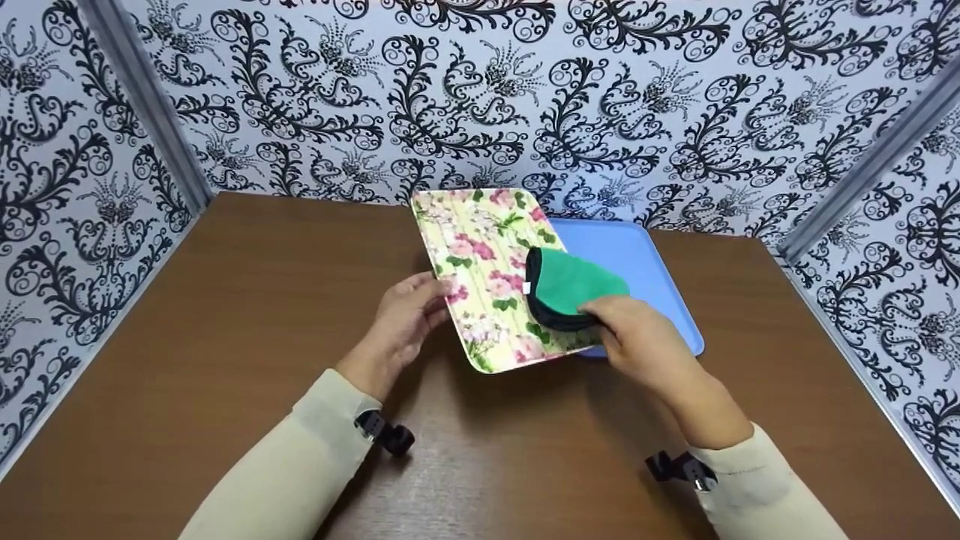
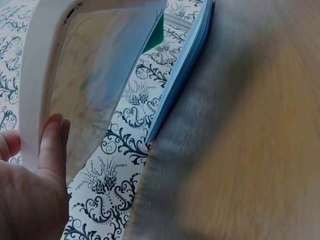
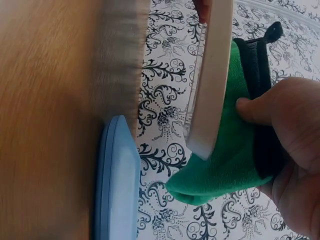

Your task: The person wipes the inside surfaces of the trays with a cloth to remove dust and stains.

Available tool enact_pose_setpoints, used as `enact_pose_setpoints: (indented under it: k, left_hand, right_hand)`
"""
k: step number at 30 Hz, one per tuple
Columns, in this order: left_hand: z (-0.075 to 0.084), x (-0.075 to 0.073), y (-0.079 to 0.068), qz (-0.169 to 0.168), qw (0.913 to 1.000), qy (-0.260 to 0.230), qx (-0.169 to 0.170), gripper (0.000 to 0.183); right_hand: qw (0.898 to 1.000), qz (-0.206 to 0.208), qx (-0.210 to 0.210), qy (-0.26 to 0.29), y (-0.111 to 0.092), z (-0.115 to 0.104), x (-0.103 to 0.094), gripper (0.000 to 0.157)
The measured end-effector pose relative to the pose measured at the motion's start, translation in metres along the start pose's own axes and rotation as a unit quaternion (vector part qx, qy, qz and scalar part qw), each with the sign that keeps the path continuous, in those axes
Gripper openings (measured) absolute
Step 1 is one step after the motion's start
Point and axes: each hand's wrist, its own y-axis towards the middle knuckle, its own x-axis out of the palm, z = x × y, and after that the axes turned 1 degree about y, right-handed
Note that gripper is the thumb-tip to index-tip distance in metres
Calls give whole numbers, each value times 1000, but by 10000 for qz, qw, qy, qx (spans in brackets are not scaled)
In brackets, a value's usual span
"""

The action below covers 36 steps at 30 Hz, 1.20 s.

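Note:
A floral tray with a pale rim is held up off the table, tilted, by my left hand. The thumb lies over its left edge and the fingers go behind it, as the left wrist view shows at the rim. My right hand pinches a folded green cloth with black edging and a small white tag. This cloth overlaps the right part of the floral face; in the right wrist view the cloth lies right along the tray's edge.
A blue tray lies on the brown wooden table, partly hidden behind the floral tray. Patterned black-and-white panels rise behind and on both sides of the table. Each wrist wears a strap with a small black camera.

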Motion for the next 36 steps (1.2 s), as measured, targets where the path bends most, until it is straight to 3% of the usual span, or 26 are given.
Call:
enact_pose_setpoints:
  k: [10,17,28,36]
  left_hand:
    - [-3,7,-5,101,9994,-196,278,25]
    - [-5,8,-7,183,9993,-252,224,23]
    - [-7,12,-8,220,9990,-362,124,29]
    - [-8,15,-11,214,9990,-375,62,30]
  right_hand:
    - [9988,179,-272,-378,-2,-5,2,28]
    - [9969,335,-593,-404,-3,-10,1,33]
    - [9953,187,-867,-385,-3,-26,-2,39]
    - [9881,352,-1489,-153,-1,-41,1,37]
